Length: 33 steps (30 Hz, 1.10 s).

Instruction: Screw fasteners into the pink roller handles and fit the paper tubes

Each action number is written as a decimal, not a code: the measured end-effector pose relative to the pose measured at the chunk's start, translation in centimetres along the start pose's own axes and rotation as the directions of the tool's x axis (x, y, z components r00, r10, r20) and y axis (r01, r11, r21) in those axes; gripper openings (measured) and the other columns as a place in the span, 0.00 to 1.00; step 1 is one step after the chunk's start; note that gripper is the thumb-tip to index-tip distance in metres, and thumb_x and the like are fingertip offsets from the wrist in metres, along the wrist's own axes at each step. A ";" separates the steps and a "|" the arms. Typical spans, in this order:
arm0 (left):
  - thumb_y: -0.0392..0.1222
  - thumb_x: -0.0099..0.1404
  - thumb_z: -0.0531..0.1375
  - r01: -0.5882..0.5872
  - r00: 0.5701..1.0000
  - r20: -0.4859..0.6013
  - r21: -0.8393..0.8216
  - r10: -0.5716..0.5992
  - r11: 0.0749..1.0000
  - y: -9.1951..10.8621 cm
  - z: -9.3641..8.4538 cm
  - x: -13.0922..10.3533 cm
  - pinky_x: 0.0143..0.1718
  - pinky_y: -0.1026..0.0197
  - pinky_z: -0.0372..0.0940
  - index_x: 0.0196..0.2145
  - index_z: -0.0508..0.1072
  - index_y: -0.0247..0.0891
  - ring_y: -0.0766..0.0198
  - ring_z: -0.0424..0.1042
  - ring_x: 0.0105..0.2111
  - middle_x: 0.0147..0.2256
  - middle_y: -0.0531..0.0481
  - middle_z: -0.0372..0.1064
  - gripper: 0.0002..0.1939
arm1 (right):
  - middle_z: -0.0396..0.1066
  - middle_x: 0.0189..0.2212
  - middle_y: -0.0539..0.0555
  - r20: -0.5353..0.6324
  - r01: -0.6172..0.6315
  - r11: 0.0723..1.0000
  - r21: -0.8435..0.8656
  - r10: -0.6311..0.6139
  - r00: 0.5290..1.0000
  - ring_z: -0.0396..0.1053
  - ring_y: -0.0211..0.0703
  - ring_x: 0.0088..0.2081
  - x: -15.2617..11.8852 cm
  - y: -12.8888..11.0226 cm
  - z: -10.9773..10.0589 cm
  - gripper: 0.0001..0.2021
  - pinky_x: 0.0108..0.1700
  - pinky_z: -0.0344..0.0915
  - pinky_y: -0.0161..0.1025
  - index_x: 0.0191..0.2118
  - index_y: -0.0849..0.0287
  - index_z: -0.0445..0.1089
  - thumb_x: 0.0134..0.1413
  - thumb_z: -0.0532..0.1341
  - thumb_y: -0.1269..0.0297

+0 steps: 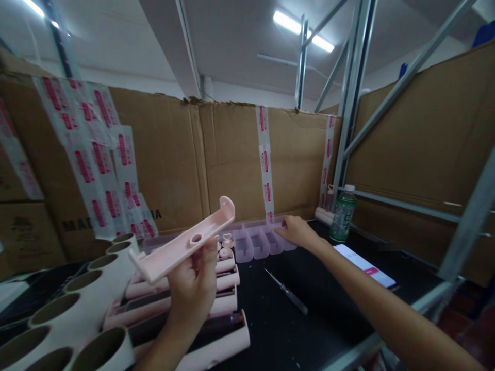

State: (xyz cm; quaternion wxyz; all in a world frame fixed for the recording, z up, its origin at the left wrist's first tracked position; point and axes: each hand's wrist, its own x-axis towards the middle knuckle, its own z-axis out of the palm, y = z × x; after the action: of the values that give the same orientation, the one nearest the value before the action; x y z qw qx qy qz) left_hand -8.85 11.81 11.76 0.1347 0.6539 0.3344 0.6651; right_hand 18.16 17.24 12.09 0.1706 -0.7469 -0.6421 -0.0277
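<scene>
My left hand (195,288) grips a long pale pink plastic half-shell (176,253), raised and tilted, with a small round hole at its middle and a curved end at the top right. At the back of the black surface, my right hand (297,232) reaches into the right part of a lilac compartment tray (244,255). Its fingers are bent together, and whatever lies between them is hidden. Small pink pieces with heart-shaped loops (227,241) sit by the tray's left part. Below my left hand several more pink shells (222,348) lie in a row, some with dark parts inside.
Wide white cardboard tubes (102,350) stand at the left. A screwdriver (288,292) lies on the black surface (270,330). To the right are a phone (365,265) and a green bottle (343,214). Cardboard (232,154) walls the back; a metal frame (351,77) rises at right.
</scene>
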 end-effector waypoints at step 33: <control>0.61 0.72 0.55 0.066 0.997 0.034 -0.025 -0.066 0.997 -0.4 0.0 0.2 0.24 0.63 0.58 0.31 0.66 0.38 0.64 0.61 0.23 0.24 0.52 0.62 0.23 | 0.72 0.54 0.58 0.183 0.123 0.982 -0.145 -0.095 0.978 0.73 0.49 0.50 3.4 -9.5 3.6 0.18 0.51 0.73 0.53 0.56 0.60 0.70 0.66 0.63 0.56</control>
State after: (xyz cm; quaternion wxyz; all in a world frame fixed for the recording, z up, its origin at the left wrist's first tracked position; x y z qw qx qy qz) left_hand -8.94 12.27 11.65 0.1706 0.6517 0.3449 0.6537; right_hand 8.87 22.66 11.70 0.0528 -0.7211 -0.6905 -0.0209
